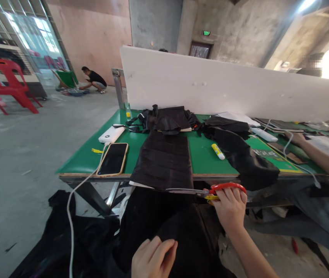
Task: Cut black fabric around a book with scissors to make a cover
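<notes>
Black fabric (164, 158) lies between phone (112, 159) and glue stick (218, 151).

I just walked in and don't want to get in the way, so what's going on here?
The person's right hand holds scissors, with the blades along the near edge of a black sheet on the green table. The left hand is curled low near the lap; whether it grips anything is unclear. A phone lies left of the sheet, a glue stick right of it.
</notes>
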